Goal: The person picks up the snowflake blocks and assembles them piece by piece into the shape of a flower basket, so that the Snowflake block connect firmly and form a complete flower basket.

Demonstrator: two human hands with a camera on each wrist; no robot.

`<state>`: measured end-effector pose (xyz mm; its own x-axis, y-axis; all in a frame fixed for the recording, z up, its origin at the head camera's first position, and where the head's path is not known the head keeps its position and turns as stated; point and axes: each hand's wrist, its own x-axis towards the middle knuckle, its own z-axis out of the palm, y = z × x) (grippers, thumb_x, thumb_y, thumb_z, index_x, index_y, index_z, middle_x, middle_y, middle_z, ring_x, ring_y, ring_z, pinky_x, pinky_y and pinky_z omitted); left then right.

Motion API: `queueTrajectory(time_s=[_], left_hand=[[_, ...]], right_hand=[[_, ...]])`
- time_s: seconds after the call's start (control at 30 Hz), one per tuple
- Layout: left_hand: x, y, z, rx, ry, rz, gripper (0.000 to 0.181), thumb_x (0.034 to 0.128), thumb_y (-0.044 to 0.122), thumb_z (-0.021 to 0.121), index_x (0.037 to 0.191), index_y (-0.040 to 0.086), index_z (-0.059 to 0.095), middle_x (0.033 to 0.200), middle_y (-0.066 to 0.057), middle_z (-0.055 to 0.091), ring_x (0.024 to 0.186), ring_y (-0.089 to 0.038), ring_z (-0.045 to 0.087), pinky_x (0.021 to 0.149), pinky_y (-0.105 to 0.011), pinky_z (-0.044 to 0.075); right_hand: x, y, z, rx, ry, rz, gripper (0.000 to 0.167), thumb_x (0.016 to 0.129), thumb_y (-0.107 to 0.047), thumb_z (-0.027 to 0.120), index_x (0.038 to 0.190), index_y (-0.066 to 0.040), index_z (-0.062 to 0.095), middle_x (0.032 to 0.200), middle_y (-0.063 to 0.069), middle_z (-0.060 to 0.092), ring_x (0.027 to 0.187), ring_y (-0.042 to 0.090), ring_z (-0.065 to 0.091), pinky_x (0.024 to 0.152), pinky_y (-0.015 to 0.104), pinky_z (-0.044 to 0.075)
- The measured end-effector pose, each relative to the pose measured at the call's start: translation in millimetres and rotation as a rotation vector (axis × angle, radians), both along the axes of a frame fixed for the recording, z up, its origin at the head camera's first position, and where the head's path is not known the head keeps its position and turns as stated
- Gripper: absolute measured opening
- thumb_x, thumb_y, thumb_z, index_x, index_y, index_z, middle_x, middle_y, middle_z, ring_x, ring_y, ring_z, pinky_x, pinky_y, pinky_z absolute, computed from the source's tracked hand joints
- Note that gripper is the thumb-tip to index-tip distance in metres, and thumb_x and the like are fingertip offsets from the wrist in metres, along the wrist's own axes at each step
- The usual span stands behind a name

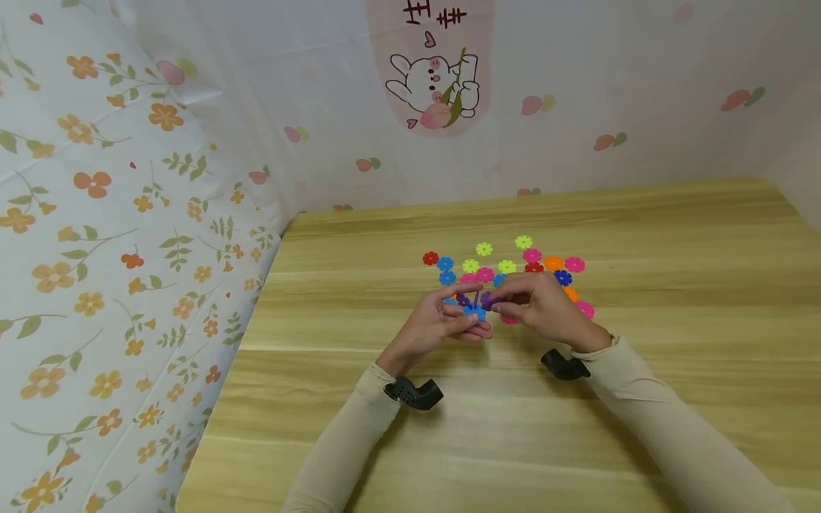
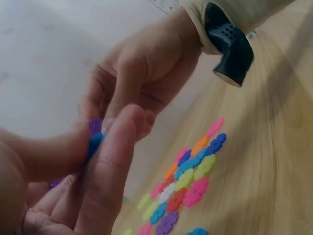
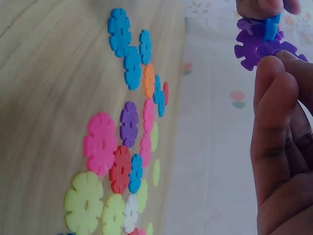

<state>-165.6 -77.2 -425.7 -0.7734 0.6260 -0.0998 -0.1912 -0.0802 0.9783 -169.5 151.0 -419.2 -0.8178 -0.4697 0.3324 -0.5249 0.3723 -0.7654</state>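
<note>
In the head view my left hand [image 1: 428,324] pinches a blue snowflake disc [image 1: 474,313] with several purple discs joined at its edge. Close on its right, my right hand [image 1: 545,306] pinches a purple snowflake disc [image 1: 490,303] between thumb and forefinger, against the joined piece. The right wrist view shows that purple disc [image 3: 247,48] overlapping the slotted blue disc [image 3: 272,28]; whether the slots are fully engaged I cannot tell. In the left wrist view fingers cover most of the piece, leaving a strip of the blue disc [image 2: 94,145] visible.
Loose snowflake discs in pink, red, orange, white, yellow-green, blue and purple lie flat on the wooden table [image 1: 673,285] beyond and around the hands, such as a pink disc [image 1: 574,264]. A printed cloth [image 1: 609,92] hangs along the back and left. Black wrist mounts [image 1: 417,394] sit on both forearms.
</note>
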Motion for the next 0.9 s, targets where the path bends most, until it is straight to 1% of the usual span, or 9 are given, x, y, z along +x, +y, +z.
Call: queueTrajectory(time_s=[0.07, 0.27, 0.43, 0.53, 0.63, 0.67, 0.73, 0.8, 0.9], left_hand=[[0.7, 0.3, -0.3, 0.001, 0.017, -0.011, 0.053, 0.0971, -0.001, 0.058, 0.147, 0.007, 0.043, 0.103, -0.03, 0.07, 0.09, -0.031, 0.074, 0.087, -0.059, 0.051], [1.3, -0.9, 0.7, -0.015, 0.069, -0.038, 0.053, 0.0971, 0.001, 0.059, 0.148, 0.01, 0.043, 0.102, -0.027, 0.072, 0.089, -0.03, 0.075, 0.086, -0.059, 0.052], [2.4, -0.6, -0.9, 0.013, 0.096, -0.062, 0.05, 0.0971, -0.001, 0.058, 0.144, 0.011, 0.047, 0.1, -0.031, 0.07, 0.087, -0.033, 0.074, 0.084, -0.063, 0.051], [4.5, -0.9, -3.2, 0.05, 0.105, -0.056, 0.05, 0.0968, -0.002, 0.058, 0.144, 0.009, 0.047, 0.1, -0.033, 0.07, 0.086, -0.032, 0.075, 0.083, -0.063, 0.052], [6.4, -1.1, -4.5, 0.086, 0.116, -0.035, 0.052, 0.0966, -0.004, 0.057, 0.146, 0.005, 0.045, 0.097, -0.026, 0.073, 0.085, -0.027, 0.075, 0.081, -0.055, 0.056], [7.1, -0.9, -4.2, 0.093, 0.119, -0.026, 0.052, 0.0965, -0.005, 0.057, 0.146, 0.006, 0.046, 0.096, -0.025, 0.073, 0.085, -0.026, 0.075, 0.08, -0.052, 0.057], [7.4, -0.2, -3.6, 0.1, 0.124, -0.024, 0.052, 0.0964, -0.005, 0.057, 0.146, 0.004, 0.045, 0.095, -0.023, 0.074, 0.084, -0.026, 0.075, 0.079, -0.048, 0.059], [7.4, 1.1, -3.7, 0.106, 0.117, -0.029, 0.051, 0.0964, -0.005, 0.057, 0.146, 0.005, 0.046, 0.094, -0.022, 0.074, 0.084, -0.027, 0.075, 0.078, -0.05, 0.058], [8.3, 2.7, -6.3, 0.117, 0.098, -0.038, 0.05, 0.0964, -0.005, 0.057, 0.145, 0.004, 0.046, 0.094, -0.025, 0.073, 0.083, -0.028, 0.075, 0.079, -0.056, 0.055]], right_hand=[[0.4, 1.0, 0.3, -0.001, 0.008, 0.012, 0.011, 0.085, 0.003, 0.074, 0.091, -0.006, 0.078, 0.088, 0.004, 0.074, 0.072, 0.011, 0.065, 0.063, 0.023, 0.057], [2.0, -0.4, 1.1, -0.04, 0.002, 0.064, 0.015, 0.084, 0.005, 0.074, 0.093, -0.006, 0.078, 0.085, 0.004, 0.072, 0.062, 0.011, 0.062, 0.062, 0.024, 0.058], [6.2, -1.8, 4.3, -0.107, -0.012, 0.012, 0.015, 0.08, 0.006, 0.077, 0.088, -0.008, 0.076, 0.08, 0.003, 0.073, 0.059, 0.021, 0.066, 0.057, 0.027, 0.058], [8.4, -2.4, 4.6, -0.164, -0.066, -0.013, 0.013, 0.081, 0.004, 0.077, 0.085, -0.008, 0.075, 0.077, 0.004, 0.073, 0.059, 0.027, 0.067, 0.055, 0.032, 0.058], [9.7, -2.3, 1.8, -0.221, -0.131, -0.018, 0.008, 0.084, 0.003, 0.075, 0.087, -0.005, 0.074, 0.077, 0.007, 0.072, 0.06, 0.029, 0.067, 0.056, 0.035, 0.058], [10.1, -1.9, 0.7, -0.243, -0.159, -0.021, 0.006, 0.085, 0.003, 0.074, 0.087, -0.003, 0.073, 0.076, 0.007, 0.072, 0.06, 0.029, 0.067, 0.056, 0.034, 0.058], [10.7, -0.8, -1.4, -0.276, -0.197, -0.019, 0.004, 0.086, 0.003, 0.072, 0.088, 0.0, 0.073, 0.076, 0.011, 0.072, 0.06, 0.028, 0.067, 0.057, 0.034, 0.058], [11.0, 0.5, -3.6, -0.301, -0.227, -0.013, 0.003, 0.087, 0.004, 0.071, 0.089, 0.001, 0.072, 0.076, 0.013, 0.071, 0.059, 0.029, 0.066, 0.057, 0.034, 0.058], [11.6, 2.4, -6.9, -0.315, -0.262, 0.002, 0.005, 0.087, 0.004, 0.071, 0.09, 0.001, 0.072, 0.077, 0.015, 0.071, 0.059, 0.026, 0.065, 0.056, 0.034, 0.057]])
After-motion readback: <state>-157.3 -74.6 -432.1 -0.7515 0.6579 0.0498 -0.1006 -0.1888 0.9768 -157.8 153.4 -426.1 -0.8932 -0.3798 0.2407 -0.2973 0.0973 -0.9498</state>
